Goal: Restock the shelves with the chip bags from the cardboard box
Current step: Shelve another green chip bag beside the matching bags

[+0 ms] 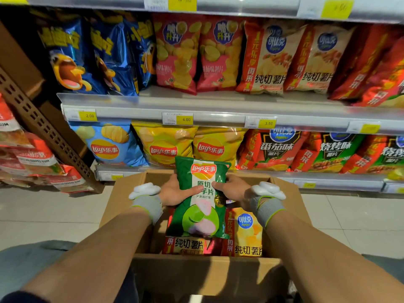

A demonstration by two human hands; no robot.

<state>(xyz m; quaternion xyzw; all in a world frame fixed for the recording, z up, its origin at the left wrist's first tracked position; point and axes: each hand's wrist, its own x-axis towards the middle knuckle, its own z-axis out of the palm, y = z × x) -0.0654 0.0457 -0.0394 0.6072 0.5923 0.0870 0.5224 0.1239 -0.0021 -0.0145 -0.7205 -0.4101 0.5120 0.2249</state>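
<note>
A green Lay's chip bag (200, 215) is held upright over the open cardboard box (203, 272). My left hand (175, 191) grips its left side and my right hand (231, 189) grips its right side. Under it, inside the box, lie red and yellow chip bags (247, 239). Beyond the box, the lower shelf (218, 114) carries a blue Lay's bag (111, 145) and yellow Lay's bags (166, 145). Part of the box's inside is hidden by the green bag and my arms.
The upper shelf row holds blue, pink and red-and-cream chip bags (218, 53). A brown perforated upright (43, 130) leans at the left, with packets (32, 158) beside it. Pale tiled floor (43, 211) lies on both sides of the box.
</note>
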